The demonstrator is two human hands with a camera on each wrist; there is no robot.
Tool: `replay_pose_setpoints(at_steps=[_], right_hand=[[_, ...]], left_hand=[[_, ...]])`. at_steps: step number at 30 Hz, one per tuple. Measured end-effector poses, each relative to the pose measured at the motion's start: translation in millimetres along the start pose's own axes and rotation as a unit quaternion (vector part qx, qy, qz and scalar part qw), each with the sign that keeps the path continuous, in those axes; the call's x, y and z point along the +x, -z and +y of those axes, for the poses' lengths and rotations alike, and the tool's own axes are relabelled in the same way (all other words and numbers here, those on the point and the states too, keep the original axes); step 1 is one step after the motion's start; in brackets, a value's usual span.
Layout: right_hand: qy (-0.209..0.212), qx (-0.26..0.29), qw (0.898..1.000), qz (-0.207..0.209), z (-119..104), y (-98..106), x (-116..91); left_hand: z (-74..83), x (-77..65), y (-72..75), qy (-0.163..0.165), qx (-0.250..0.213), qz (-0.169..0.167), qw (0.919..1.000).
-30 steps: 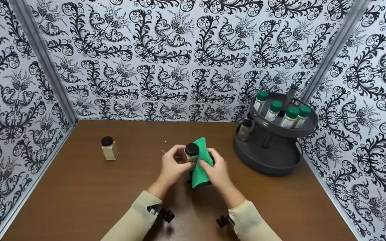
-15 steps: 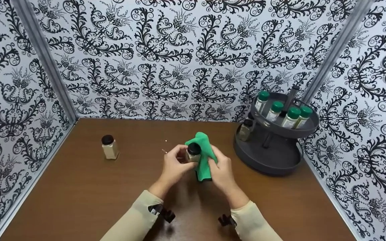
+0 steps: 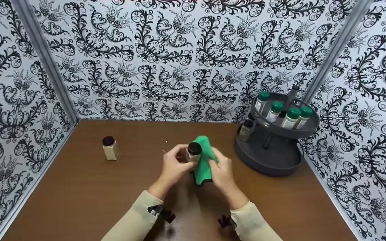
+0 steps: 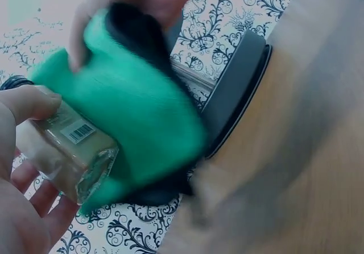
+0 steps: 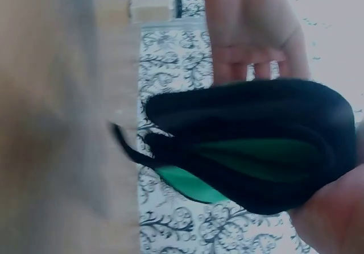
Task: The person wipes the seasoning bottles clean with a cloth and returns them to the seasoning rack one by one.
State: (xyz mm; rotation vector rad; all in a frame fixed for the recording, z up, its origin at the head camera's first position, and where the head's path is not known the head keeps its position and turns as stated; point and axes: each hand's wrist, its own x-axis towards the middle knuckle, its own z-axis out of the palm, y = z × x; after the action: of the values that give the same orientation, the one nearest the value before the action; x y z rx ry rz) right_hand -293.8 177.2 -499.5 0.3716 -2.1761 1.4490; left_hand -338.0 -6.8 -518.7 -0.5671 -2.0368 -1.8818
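My left hand grips a spice jar with a black lid and beige contents; a barcode label shows in the left wrist view. Thumb and fingers curl round its body above the table. In my right hand is a folded green cloth with black edging, pinched between thumb and fingers and lying against the jar's right side. The right wrist view shows the dark folds of the cloth, which hide the jar there. A second beige jar with a black lid stands upright at the table's left.
A dark two-tier round rack stands at the back right. Several green-capped jars sit on its upper tier, and a black-capped jar on the lower one. Small light crumbs lie on the brown table. Patterned walls enclose the back and sides.
The cloth has shifted and refolded against the jar; its upper flap first spread behind the lid, then drew back. My right hand has moved slightly right. The left keeps its hold on the jar.
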Motion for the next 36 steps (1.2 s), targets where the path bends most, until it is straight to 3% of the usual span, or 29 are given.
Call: replay_pose_setpoints(at_steps=[2,5,12,15,18,22,24,27,32,34,36], right_hand=[[0.025,0.01,0.999,0.031,-4,0,-2],[0.038,-0.012,0.998,0.038,-6,-3,-3],[-0.039,-0.094,0.993,-0.065,1,-7,-3],[-0.065,-0.108,0.988,-0.088,1,-5,-2],[-0.046,-0.108,0.991,-0.062,-9,0,-3],[0.023,-0.095,0.995,0.003,-27,6,-7],[0.043,-0.096,0.994,0.011,-30,7,-8],[0.027,-0.118,0.992,-0.024,-26,6,-8],[-0.04,-0.159,0.977,-0.132,-8,2,-5],[-0.061,-0.142,0.978,-0.142,-6,2,-4],[-0.065,-0.115,0.984,-0.118,-8,4,-4]], left_hand=[[-0.2,-0.1,-1.1,0.003,-0.003,-0.005,1.0],[1.7,0.0,-0.6,0.004,-0.014,-0.002,0.9999],[4.9,3.2,3.8,-0.008,-0.035,0.01,0.9993],[2.4,3.3,3.1,-0.008,-0.031,0.006,0.9995],[-1.7,1.5,1.0,-0.001,-0.029,0.0,0.9996],[-5.9,-1.1,-1.5,0.008,-0.039,-0.011,0.9992],[-6.7,-1.8,-2.1,0.011,-0.047,-0.016,0.9987],[-6.4,-1.8,-2.6,0.014,-0.058,-0.009,0.9982],[-3.6,-1.7,-1.6,0.019,-0.064,0.017,0.9976],[-3.3,-2.1,-1.6,0.022,-0.064,0.019,0.9975],[-4.3,-2.4,-2.3,0.023,-0.058,0.015,0.9979]])
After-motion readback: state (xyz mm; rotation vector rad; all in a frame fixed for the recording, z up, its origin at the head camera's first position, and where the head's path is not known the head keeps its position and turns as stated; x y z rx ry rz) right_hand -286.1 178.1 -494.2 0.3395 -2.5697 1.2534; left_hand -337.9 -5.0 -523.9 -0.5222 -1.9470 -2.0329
